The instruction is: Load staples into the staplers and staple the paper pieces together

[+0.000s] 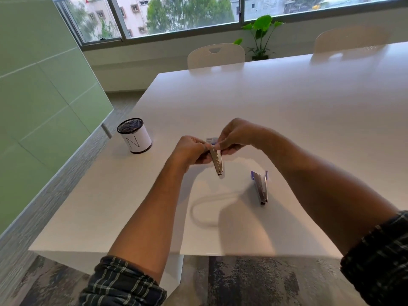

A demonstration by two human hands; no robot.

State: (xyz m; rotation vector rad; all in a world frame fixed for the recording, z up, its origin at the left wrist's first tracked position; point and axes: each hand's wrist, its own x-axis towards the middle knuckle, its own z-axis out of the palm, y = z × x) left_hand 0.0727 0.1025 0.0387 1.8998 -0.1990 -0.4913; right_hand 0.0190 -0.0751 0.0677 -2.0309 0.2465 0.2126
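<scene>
Staplers first: I see one lying open on the table (287, 107), silver with blue ends (261, 188), below and right of my right hand (236, 134). A smaller silver stapler (216, 159) hangs between both hands, pinched by left hand (189, 151) and right fingertips.

The far end of the held stapler (216, 159) is hidden inside both hands' grip. A small blue-and-white box (211, 140) behind the fingers is mostly covered, its print unreadable. The worktop (287, 102) runs off the right edge.
</scene>
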